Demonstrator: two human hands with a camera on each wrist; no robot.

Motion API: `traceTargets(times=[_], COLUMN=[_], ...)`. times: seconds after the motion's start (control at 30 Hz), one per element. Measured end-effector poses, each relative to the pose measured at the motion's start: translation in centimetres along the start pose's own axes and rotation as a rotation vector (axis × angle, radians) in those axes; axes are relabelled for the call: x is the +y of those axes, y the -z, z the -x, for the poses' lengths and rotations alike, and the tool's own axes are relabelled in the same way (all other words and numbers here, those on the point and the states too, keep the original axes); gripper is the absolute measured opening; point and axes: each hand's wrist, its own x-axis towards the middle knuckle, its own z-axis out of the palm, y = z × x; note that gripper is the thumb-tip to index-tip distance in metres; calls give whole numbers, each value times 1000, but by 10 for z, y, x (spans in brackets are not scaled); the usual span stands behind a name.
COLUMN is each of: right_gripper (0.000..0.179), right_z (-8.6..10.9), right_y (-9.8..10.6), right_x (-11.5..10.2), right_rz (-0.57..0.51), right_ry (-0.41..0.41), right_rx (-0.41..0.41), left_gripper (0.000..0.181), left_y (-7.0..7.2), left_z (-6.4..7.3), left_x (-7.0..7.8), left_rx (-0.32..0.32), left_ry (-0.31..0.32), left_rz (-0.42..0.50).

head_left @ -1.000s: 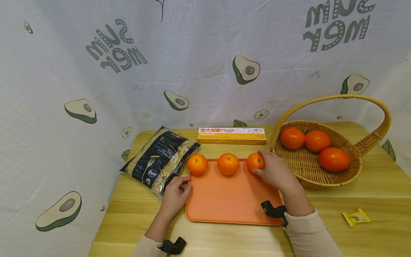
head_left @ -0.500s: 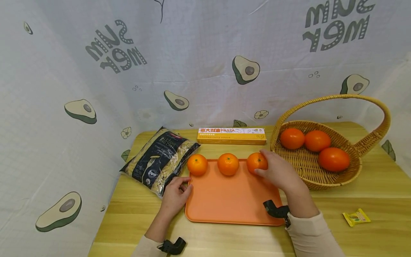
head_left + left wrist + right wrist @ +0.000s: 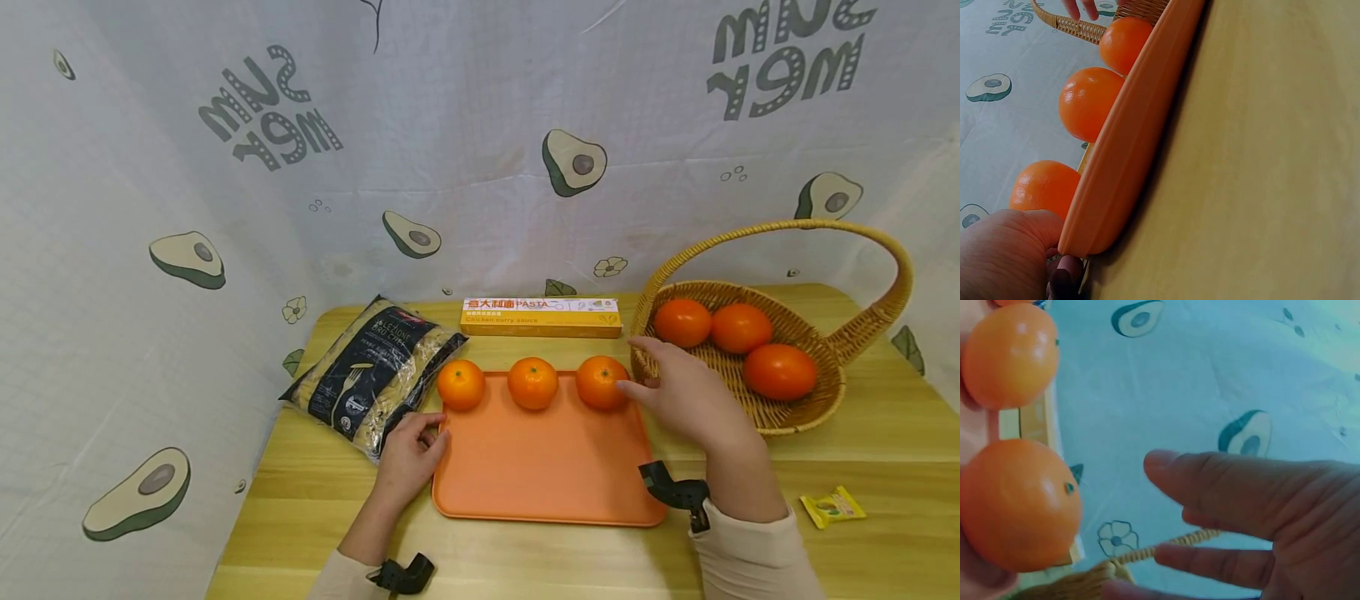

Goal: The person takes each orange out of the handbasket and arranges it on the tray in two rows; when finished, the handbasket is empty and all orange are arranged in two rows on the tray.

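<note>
Three oranges stand in a row along the far edge of an orange tray (image 3: 547, 475): a left orange (image 3: 461, 385), a middle orange (image 3: 533, 383) and a right orange (image 3: 602, 382). My left hand (image 3: 408, 458) holds the tray's left rim; in the left wrist view, the thumb lies at the rim and a finger shows below it. Just right of the right orange is my right hand (image 3: 697, 400), its thumb and fingers spread and nothing held. The right wrist view shows that hand (image 3: 1235, 506) apart from the nearest orange (image 3: 1019, 503).
A wicker basket (image 3: 838, 392) with a tall handle holds three red-orange, tomato-like fruits (image 3: 780, 372), right of the tray. A pasta bag (image 3: 382, 362) lies at left, a pasta box (image 3: 540, 319) behind. A small yellow packet (image 3: 832, 507) lies at right.
My right hand has let go of the right orange and drawn back to the right, toward the basket. The left hand stays at the tray's rim.
</note>
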Motion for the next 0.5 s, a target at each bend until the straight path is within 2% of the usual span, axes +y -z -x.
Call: traceTargets(times=[0.27, 0.5], right_gripper=[69, 71], right_z=[7, 11], right_y=[16, 26], right_x=[18, 36], right_rz=[-86, -46], right_ry=[-9, -85], right_rx=[88, 156], left_gripper=[22, 22], left_y=[-1, 1], left_z=[0, 0], left_x=[-2, 0], left_rx=[-1, -3], left_ry=[0, 2], left_rz=[-1, -5])
